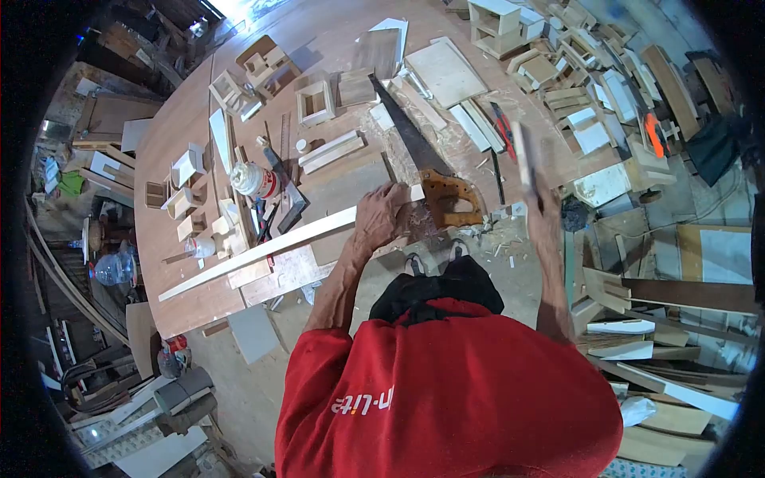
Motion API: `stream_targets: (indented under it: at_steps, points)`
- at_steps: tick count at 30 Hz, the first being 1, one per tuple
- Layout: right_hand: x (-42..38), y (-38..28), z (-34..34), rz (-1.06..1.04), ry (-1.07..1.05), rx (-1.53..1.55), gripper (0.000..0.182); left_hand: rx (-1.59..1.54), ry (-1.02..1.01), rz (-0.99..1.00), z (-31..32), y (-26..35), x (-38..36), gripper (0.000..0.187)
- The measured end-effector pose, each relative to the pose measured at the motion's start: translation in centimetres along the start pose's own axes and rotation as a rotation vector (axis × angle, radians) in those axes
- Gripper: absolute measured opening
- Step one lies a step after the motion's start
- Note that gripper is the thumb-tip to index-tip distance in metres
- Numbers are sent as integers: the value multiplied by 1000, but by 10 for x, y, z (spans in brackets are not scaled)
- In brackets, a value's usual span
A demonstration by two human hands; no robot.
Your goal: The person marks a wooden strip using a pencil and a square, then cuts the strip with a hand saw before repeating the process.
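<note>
My left hand (381,215) is closed over the right end of a long pale wooden strip (271,248), which runs leftward across the near edge of the worktable. Just right of that hand lies a handsaw (406,131) with a wooden handle, its blade pointing away from me. Off to the right, my right hand (544,209) is raised and closed on a short pale wooden piece (523,155). Motion blurs that piece, so its exact shape does not show. Sawdust and small offcuts surround the saw.
On the worktable (179,291) are a white glue tub (253,181), a try square (293,209), small wooden boxes (315,103), flat boards (446,72) and red-handled pliers (503,126). Stacked wooden parts (586,119) crowd the right side. More offcuts (645,350) lie lower right.
</note>
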State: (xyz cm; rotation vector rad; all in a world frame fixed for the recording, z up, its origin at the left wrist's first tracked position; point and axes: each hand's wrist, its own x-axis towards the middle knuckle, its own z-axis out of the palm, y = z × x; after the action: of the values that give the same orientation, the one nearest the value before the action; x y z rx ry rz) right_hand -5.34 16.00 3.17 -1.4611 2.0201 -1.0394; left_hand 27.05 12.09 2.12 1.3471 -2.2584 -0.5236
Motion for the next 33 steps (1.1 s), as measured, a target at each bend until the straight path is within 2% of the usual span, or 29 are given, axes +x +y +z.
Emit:
stream_targets:
  at_steps: [2,4,6,10,11,13,15,16,17,19,21,23,24,25,28,29,32,33]
  points:
    - [-32,-13,14,405,-227,437,54,46,-48,16,6,-8,1,31]
    - [-55,-46,30,429,-443,368,56,42,-68,1,0,0,5,30]
    - [-65,-56,54,399,-465,418,55,38,-86,-17,0,4,5,29]
    - [-49,-82,73,384,-558,576,53,-8,4,77,6,10,8,26]
    - [-41,-90,71,264,-537,653,54,-19,29,85,8,12,8,25]
    - [-49,-104,57,209,-522,550,51,31,54,120,4,-2,21,24]
    - [-66,-92,57,-7,-462,404,50,-8,-34,4,0,-4,20,24]
    - [-66,-92,61,85,-442,424,50,-35,-34,31,2,-1,19,24]
    - [-57,-91,65,88,-437,425,50,-36,-37,35,5,3,19,24]
    - [-34,-98,71,305,-503,590,51,-38,-18,76,11,9,14,23]
    - [-33,-76,76,355,-498,588,47,35,62,112,13,1,19,25]
    - [-46,-58,74,528,-465,954,46,21,8,100,14,-2,17,28]
    - [-47,-54,75,477,-469,1084,56,5,39,112,13,0,18,27]
    - [-47,-49,71,474,-464,1083,56,2,40,118,12,2,18,27]
    - [-47,-44,55,462,-634,1439,80,-16,28,98,7,4,16,26]
    - [-48,-38,56,462,-623,1443,80,-17,-3,96,6,4,16,27]
    - [-49,-30,62,355,-806,1837,90,-32,-22,92,4,4,18,30]
    - [-50,-26,64,356,-804,1841,90,-50,-15,86,2,6,17,32]
